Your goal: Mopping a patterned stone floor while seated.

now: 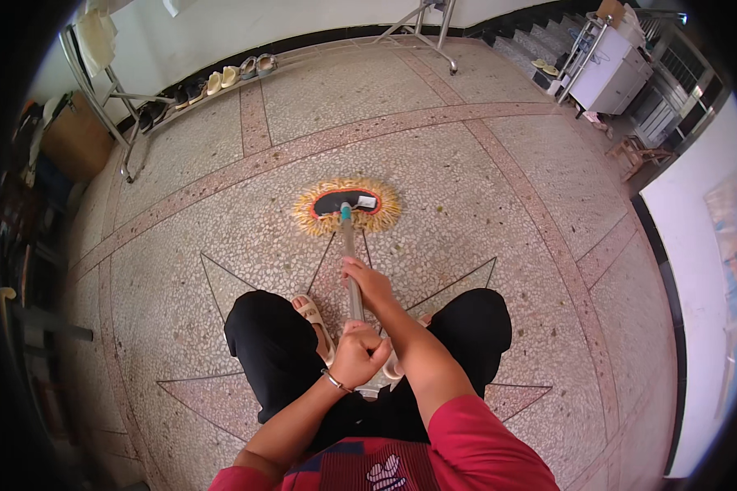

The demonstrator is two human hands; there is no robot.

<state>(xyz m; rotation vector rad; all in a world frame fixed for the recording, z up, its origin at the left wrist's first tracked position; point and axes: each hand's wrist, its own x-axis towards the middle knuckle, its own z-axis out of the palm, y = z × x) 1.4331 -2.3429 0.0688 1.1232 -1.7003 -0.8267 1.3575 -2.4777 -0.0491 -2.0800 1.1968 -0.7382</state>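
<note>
A dust mop (329,202) with a yellow fringe and a dark oval centre rests on the speckled floor ahead of me. Its pale pole (350,243) runs back toward my body from a teal joint. My right hand (367,282) is closed round the pole, higher up toward the mop head. Nearer to me, my left hand (358,353), with a bracelet at the wrist, wraps the lower part of the pole. Both hands' undersides are hidden.
Several shoes (229,76) line the far wall. Metal rack legs (123,123) stand at the far left, with another rack (422,33) at the back. A white cabinet (610,74), a small wooden stool (635,155) and stairs (536,49) are at the far right.
</note>
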